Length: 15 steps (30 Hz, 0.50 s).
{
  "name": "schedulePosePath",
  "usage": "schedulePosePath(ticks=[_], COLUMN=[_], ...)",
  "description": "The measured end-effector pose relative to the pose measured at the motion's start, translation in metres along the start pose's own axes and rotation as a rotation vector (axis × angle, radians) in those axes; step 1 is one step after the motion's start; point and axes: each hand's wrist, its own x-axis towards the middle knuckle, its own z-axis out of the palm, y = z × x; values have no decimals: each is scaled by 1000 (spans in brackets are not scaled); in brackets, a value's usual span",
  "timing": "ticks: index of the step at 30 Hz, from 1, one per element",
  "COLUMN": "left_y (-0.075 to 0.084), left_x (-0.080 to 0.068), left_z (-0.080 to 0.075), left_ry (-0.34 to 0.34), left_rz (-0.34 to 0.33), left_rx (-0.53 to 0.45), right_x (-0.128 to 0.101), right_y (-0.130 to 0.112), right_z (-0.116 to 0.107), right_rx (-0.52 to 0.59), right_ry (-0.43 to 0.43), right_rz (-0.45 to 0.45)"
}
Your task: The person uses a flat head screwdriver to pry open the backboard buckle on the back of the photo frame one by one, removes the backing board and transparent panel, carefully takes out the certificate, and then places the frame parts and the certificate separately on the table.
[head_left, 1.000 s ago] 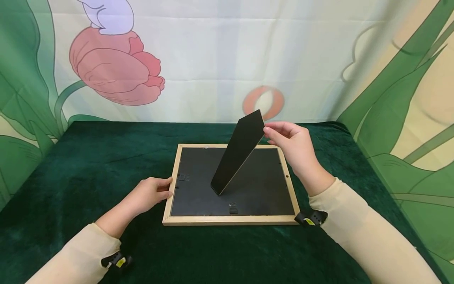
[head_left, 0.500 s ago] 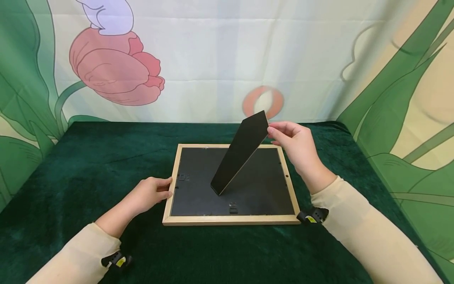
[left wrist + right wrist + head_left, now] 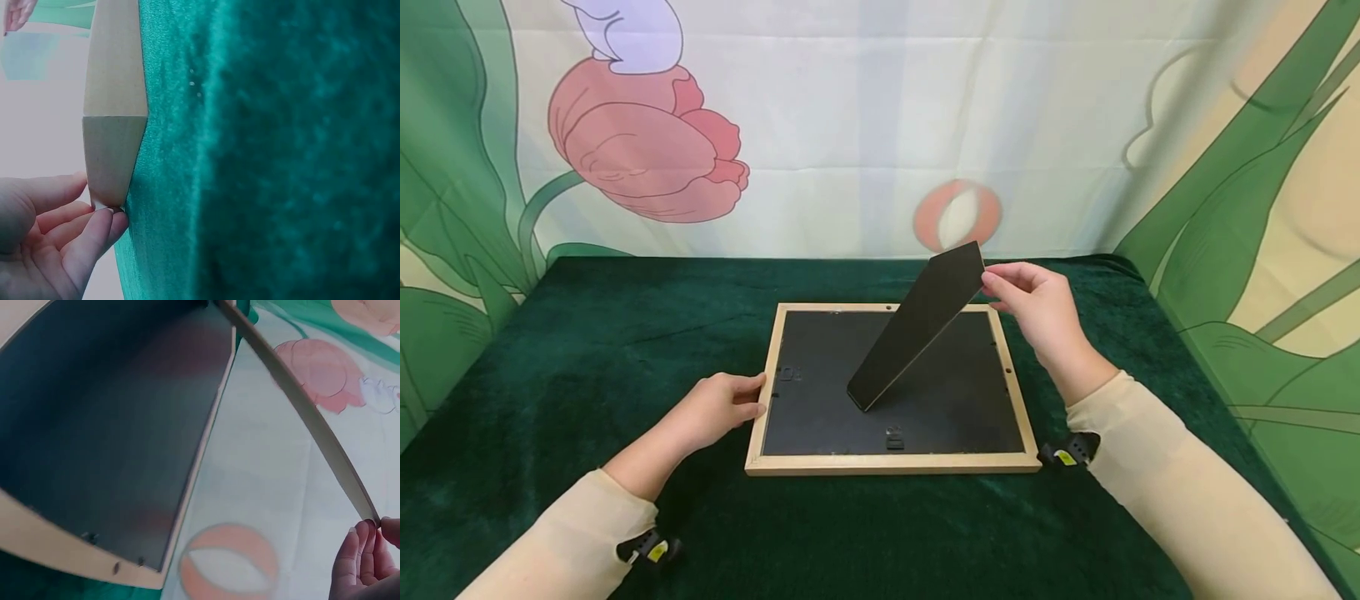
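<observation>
Black, the stand leg (image 3: 917, 329) leans lower and further right than a second ago, apparently pivoting on its near end. My right hand (image 3: 1041, 308) pinches its raised edge; my left hand (image 3: 718, 410) pinches the frame (image 3: 891, 464), lying back-up on the table (image 3: 880, 533).
</observation>
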Motion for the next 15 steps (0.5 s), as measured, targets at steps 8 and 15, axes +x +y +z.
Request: schedulePosePath(ticks=[8,15], left_y=[1,3], left_x=[0,-1], left_z=[-1,-1], left_ry=[-3,0], left_rz=[0,-3], left_rx=[19,10], right_x=[11,25], right_y=[33,84], right_z=[-15,-25], right_rx=[-82,-217], right_ry=[56,118], right_rz=[160,168])
